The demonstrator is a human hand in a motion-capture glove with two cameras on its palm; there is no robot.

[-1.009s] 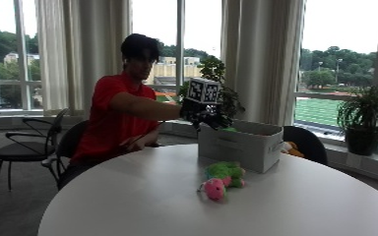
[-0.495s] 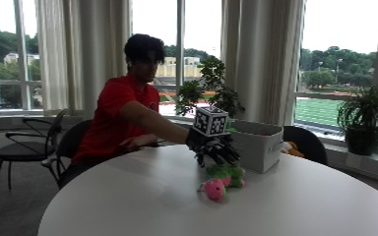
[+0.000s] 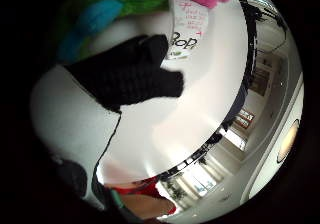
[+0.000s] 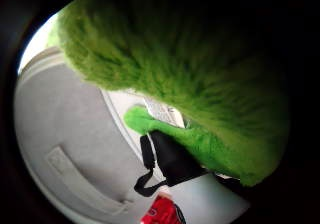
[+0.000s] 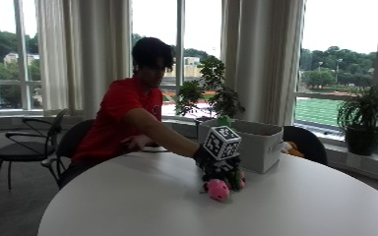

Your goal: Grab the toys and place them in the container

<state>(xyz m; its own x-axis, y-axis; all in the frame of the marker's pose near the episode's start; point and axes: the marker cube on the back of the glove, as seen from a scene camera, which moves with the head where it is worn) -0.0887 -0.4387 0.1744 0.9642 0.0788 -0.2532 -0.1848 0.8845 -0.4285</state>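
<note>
Gloved right hand point(image 5: 216, 164) is resting on the green and pink plush toy point(image 5: 218, 188) lying on the white table point(image 5: 137, 206) just beside the grey container point(image 5: 258, 147), though finger closure is hidden, so a shallow grab is risking the toy slipping free.

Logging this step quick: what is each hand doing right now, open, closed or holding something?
Gloved right hand: down on the green and pink plush toy; cannot tell if its fingers have closed.
Bare left hand: resting on the table, holding nothing.
</note>
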